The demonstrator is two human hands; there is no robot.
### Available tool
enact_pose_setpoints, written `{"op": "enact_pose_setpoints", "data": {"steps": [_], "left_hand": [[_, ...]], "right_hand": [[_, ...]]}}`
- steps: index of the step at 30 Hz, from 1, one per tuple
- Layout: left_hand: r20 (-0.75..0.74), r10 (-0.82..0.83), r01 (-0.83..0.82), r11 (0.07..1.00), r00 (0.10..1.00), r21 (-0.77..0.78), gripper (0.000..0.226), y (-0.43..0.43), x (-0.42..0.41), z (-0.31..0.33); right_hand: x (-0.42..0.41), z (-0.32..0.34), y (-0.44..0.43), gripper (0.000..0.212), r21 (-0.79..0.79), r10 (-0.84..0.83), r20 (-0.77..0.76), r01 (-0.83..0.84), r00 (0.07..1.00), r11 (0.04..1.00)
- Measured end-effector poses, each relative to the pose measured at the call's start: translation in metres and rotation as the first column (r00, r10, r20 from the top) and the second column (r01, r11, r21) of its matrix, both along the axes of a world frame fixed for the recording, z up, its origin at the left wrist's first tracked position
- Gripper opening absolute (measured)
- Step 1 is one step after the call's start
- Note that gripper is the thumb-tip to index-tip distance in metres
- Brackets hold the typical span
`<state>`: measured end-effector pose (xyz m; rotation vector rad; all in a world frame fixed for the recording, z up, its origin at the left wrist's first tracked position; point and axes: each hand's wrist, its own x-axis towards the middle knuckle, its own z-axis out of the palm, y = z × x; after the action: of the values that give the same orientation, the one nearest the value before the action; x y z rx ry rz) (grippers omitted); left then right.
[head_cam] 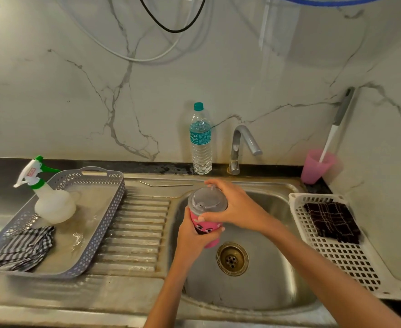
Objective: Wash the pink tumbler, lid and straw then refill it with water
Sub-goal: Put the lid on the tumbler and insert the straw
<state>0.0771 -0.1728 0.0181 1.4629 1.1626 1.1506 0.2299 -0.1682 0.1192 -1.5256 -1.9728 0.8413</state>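
Head view: over the sink [277, 204], left hand [194, 235] wraps the tumbler [209, 227]; right hand [232, 207] arches over, fingers gripping the lid [205, 201].

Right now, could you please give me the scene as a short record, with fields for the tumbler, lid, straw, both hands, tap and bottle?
pink tumbler: held roughly upright over the sink basin
lid: grey, on top of the tumbler
straw: metal, lying on the sink ledge behind the draining ribs, apart from the tumbler
left hand: grips the tumbler body
right hand: grips the lid from above
tap: no water stream visible
water bottle: upright left of the tap, cap on
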Motion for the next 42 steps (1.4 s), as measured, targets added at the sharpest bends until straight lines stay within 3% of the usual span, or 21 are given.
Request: {"op": "enact_pose_setpoints", "data": {"steps": [4, 9, 20, 22, 28, 30, 38, 42], "left_hand": [[-0.041, -0.096, 0.096, 0.995, 0.995, -0.010, 0.081, 0.005, 0.000, 0.009], [-0.036, -0.076, 0.076, 0.997, 0.996, -0.008, 0.080, 0.006, 0.004, 0.011], [-0.022, 0.131, -0.131, 0.991, 0.991, -0.004, 0.090, -0.002, 0.014, 0.006], [-0.027, 0.131, -0.131, 0.991, 0.991, 0.001, 0.092, 0.000, 0.009, 0.003], [-0.009, 0.006, -0.007, 1.000, 1.000, -0.014, 0.089, 0.010, -0.017, 0.006], [-0.007, 0.012, -0.012, 1.000, 1.000, -0.013, 0.088, 0.009, -0.018, 0.008], [0.024, 0.159, -0.160, 0.987, 0.987, 0.014, 0.086, 0.012, -0.010, 0.001], [0.025, 0.171, -0.171, 0.985, 0.985, -0.005, 0.085, 0.019, -0.022, -0.005]], "right_hand": [[0.012, -0.009, 0.002, 0.105, -0.128, 0.058, -0.314, -0.103, 0.948, 0.986], [0.003, -0.022, 0.002, 0.090, -0.085, -0.067, -0.431, 0.034, 0.900, 0.996], [-0.041, -0.041, -0.004, 0.089, -0.064, -0.407, -0.451, 0.426, 0.794, 0.903], [-0.042, -0.039, -0.004, 0.094, -0.075, -0.367, -0.421, 0.371, 0.830, 0.926], [-0.012, -0.023, 0.013, 0.096, -0.162, -0.018, -0.467, -0.065, 0.884, 0.985], [-0.018, -0.024, 0.014, 0.091, -0.144, -0.026, -0.472, -0.048, 0.881, 0.988], [-0.058, -0.047, 0.013, 0.090, -0.072, -0.286, -0.487, 0.288, 0.825, 0.955], [-0.065, -0.050, 0.022, 0.096, -0.080, -0.237, -0.443, 0.225, 0.864, 0.971]]}}
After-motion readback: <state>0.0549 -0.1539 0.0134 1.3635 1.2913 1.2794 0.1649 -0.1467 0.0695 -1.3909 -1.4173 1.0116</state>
